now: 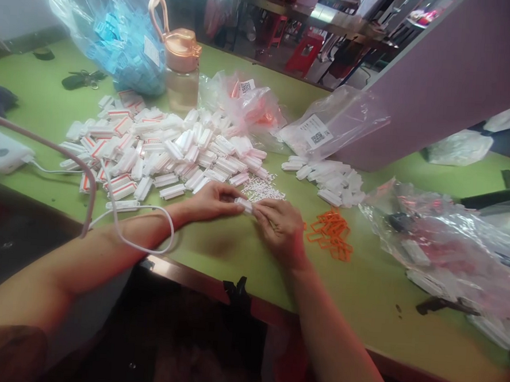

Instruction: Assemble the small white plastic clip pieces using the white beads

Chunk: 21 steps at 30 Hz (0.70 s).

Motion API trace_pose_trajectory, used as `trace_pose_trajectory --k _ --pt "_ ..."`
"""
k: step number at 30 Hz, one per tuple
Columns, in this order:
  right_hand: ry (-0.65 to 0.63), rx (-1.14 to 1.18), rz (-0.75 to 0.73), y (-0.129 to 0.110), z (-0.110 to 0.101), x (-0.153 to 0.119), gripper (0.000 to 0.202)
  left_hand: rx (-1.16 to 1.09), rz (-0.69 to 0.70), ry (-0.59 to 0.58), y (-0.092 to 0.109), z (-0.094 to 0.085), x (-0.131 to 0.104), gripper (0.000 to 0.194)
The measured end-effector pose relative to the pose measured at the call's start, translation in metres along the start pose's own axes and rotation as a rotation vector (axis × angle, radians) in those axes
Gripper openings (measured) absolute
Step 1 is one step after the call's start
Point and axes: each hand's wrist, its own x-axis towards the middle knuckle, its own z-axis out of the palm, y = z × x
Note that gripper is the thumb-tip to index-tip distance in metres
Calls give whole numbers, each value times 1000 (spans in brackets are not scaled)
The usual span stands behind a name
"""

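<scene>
Between my two hands, just above the green table [251, 260], is a small white plastic piece [244, 204]. My left hand [213, 201] pinches its left end, while the fingertips of my right hand [281, 224] close on its right end. Behind my fingers lies a small heap of tiny white pins [264, 188]. A big pile of white plastic pieces [166, 148], some with orange strips, spreads to the left. Orange rectangular frames [331, 233] lie right of my right hand, with translucent white parts [325, 178] behind them.
A bottle with a copper-coloured lid [182, 65] stands behind the pile, beside a bag of blue parts [129, 51]. A white cable [139, 250] loops over my left forearm from a white device [2, 149]. Clear bags [446, 243] and a dark-handled tool [442, 306] lie at right.
</scene>
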Motion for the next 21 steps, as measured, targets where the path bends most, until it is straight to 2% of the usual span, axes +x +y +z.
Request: trace_pose_trajectory --k 5,9,12,15,21 --pt "2 81 28 0 -4 1 28 -87 -38 23 2 1 -1 41" --pt "77 172 239 15 -14 1 29 -29 -40 3 0 -1 -1 41" --pt "-45 62 398 22 -19 -2 26 34 -34 9 0 -1 0 41" --pt "-152 -16 457 21 -18 -3 26 52 -30 21 1 -1 0 41" --pt "-163 -17 460 21 -7 -3 19 38 -16 16 2 0 0 43"
